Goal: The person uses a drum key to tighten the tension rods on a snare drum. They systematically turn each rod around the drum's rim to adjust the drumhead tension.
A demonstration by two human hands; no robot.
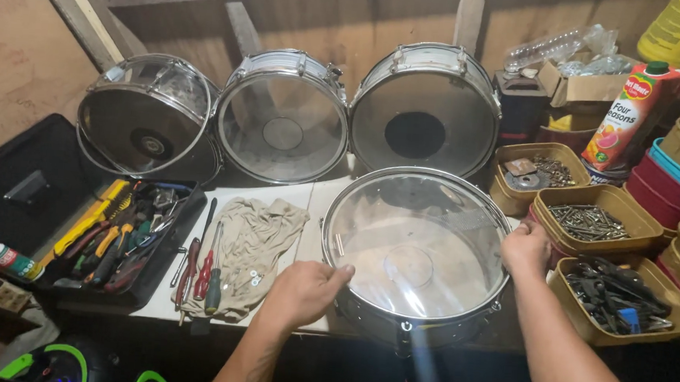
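A round metal-shelled snare drum with a clear transparent head (417,255) lies flat on the workbench, directly in front of the person. The left hand (303,291) grips its near-left rim, fingers curled over the edge, and the right hand (525,248) is closed on the right rim, so both hands hold the drum from opposite sides. Behind it three more silver drums (283,117) lean on edge against the wooden wall (each facing forward). Just left of the held drum a crumpled beige cloth (254,245) lies on a white sheet, with red- and green-handled screwdrivers (207,273) beside it and an open black toolbox (121,237) further left. To the right stand tan plastic tubs of screws (590,222) and dark hardware.
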